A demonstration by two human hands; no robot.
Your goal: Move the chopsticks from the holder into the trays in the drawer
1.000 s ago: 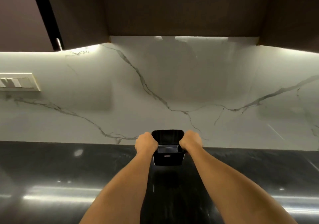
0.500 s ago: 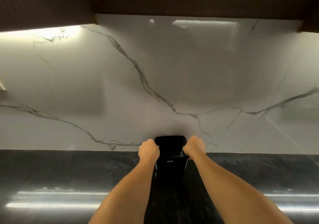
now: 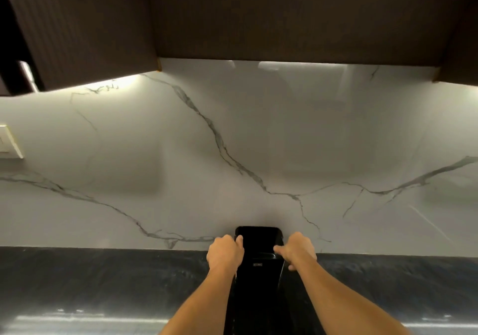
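A black, glossy chopstick holder (image 3: pixel 258 241) stands on the dark countertop (image 3: pixel 103 283) against the marble wall. I see no chopsticks in it, and its inside is dark. My left hand (image 3: pixel 224 254) is closed on the holder's left side, thumb over the rim. My right hand (image 3: pixel 297 252) is at the holder's right side with its fingers loosened; only the thumb tip touches the rim, and a gap shows between the curled fingers and the holder's wall. No drawer or tray is in view.
A white marble backsplash (image 3: pixel 232 153) with grey veins rises behind the counter. Dark upper cabinets (image 3: pixel 258 14) hang overhead. A switch plate (image 3: pixel 7 143) sits on the wall at the far left.
The holder has been pushed back against the wall. My right hand has loosened from a closed grip to spread fingers. My left hand keeps its hold.
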